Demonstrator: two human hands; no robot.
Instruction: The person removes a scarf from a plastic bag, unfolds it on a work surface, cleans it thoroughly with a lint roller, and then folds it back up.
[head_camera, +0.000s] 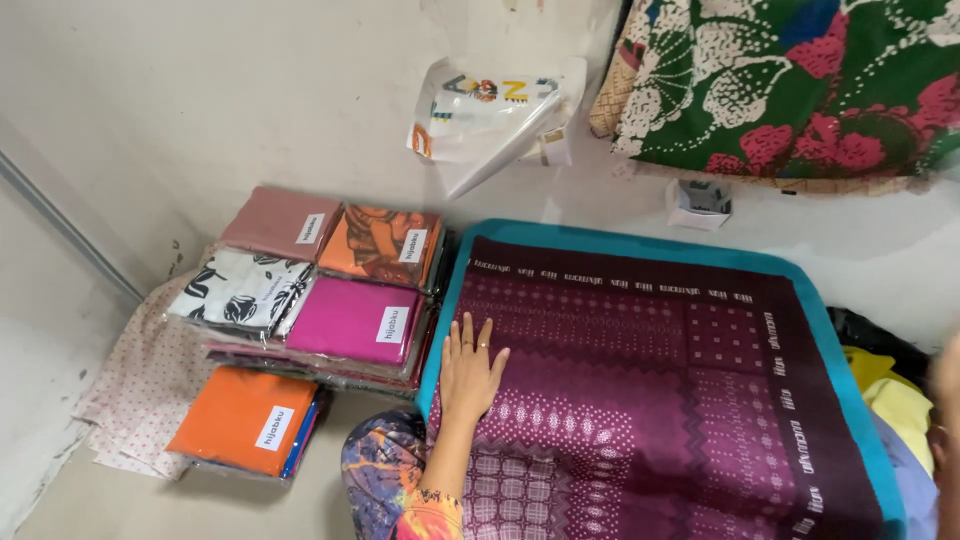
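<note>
A: What is being touched by the left hand (470, 370)?

B: A maroon patterned cloth (660, 390) with a teal border is being pressed flat. It is lying spread over the floor, right of the stacked packets (320, 300). The fingers are being held straight and slightly fanned, palm down near the cloth's left edge; nothing is being gripped.

A: And the right hand (945, 400)?

B: Only a sliver is being shown at the right frame edge, beside the cloth's far border. Whether its fingers are curled or spread cannot be told.

A: How is the cloth being judged to handle?

B: It is being judged as light, thin and soft, draping rather than holding shape, and perhaps a little slippery on the smooth floor. The teal hem or a corner is being seen as the surest place for a pinch, since the middle would simply bunch.

A: What else is lying about?

B: A white plastic bag (490, 115) is lying above the cloth, and a floral green fabric (800, 80) is being seen at top right.
</note>
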